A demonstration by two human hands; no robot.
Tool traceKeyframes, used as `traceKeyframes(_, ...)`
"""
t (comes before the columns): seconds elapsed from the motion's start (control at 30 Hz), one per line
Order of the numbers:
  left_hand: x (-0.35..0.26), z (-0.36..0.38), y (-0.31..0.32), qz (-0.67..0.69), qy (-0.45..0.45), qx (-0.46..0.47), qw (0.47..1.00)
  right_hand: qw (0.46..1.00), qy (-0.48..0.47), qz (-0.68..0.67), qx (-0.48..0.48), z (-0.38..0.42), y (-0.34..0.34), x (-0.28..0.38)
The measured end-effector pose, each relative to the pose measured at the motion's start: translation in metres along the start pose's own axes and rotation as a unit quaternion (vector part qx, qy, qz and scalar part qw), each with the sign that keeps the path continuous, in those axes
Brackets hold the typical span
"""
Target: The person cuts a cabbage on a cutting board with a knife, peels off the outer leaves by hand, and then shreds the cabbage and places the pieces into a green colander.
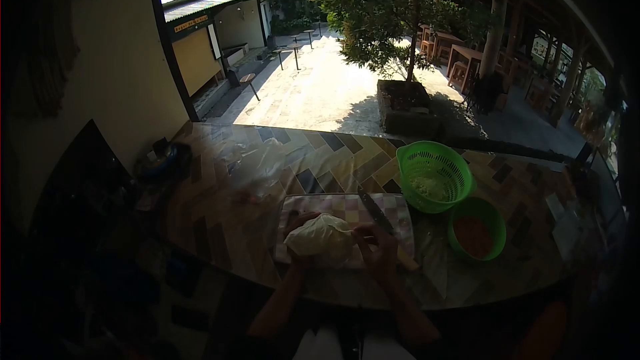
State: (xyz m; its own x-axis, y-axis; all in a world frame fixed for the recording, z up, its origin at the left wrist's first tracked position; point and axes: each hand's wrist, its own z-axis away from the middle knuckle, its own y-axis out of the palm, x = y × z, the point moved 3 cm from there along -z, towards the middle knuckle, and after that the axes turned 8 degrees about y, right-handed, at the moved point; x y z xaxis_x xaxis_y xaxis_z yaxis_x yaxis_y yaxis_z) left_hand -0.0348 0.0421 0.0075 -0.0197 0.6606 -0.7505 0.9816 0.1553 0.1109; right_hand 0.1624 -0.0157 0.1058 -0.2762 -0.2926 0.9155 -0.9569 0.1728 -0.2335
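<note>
A pale green cabbage (321, 235) lies on the checkered cutting board (337, 203). My left hand (298, 260) is wrapped around its left side, the fingers showing behind it. At the right edge of the cabbage, my right hand (377, 245) pinches a leaf between thumb and fingers. A knife (377, 208) rests on the right part of the board, its dark blade pointing away from me and its light handle partly behind my right hand and toward the front edge.
Right of the board stands a green colander (437, 150) with pale shreds inside. In front of it, a green bowl (501, 227) holds orange shreds. Clear plastic (257, 163) lies on the patterned counter (213, 227). A dark round object (163, 160) sits at the left.
</note>
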Motion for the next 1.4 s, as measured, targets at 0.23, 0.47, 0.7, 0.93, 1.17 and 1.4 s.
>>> traceKeyframes(0.23, -0.014, -0.006, 0.002, 0.069, 0.038, 0.023, 0.997, 0.998, 0.001, 0.015, 0.060, -0.010, -0.006, 0.015)
traceKeyframes(0.47, -0.006, -0.009, 0.002, 0.140, -0.028, 0.028, 0.989, 0.988, -0.128, 0.076, 0.036, -0.014, 0.001, 0.016)
traceKeyframes(0.7, -0.006, -0.007, -0.001, 0.108, -0.014, 0.036, 0.993, 0.982, -0.176, 0.052, 0.035, -0.003, 0.006, 0.011)
traceKeyframes(0.93, 0.007, -0.004, -0.006, 0.096, -0.004, 0.075, 0.993, 0.970, -0.140, 0.003, 0.200, -0.008, 0.005, -0.013)
traceKeyframes(1.17, 0.005, -0.005, -0.003, 0.261, -0.054, 0.099, 0.959, 0.971, -0.140, 0.058, 0.185, -0.005, 0.004, -0.009)
traceKeyframes(1.4, -0.021, -0.011, 0.009, 0.079, -0.024, 0.164, 0.983, 0.982, -0.115, 0.061, 0.139, -0.006, -0.004, -0.009)
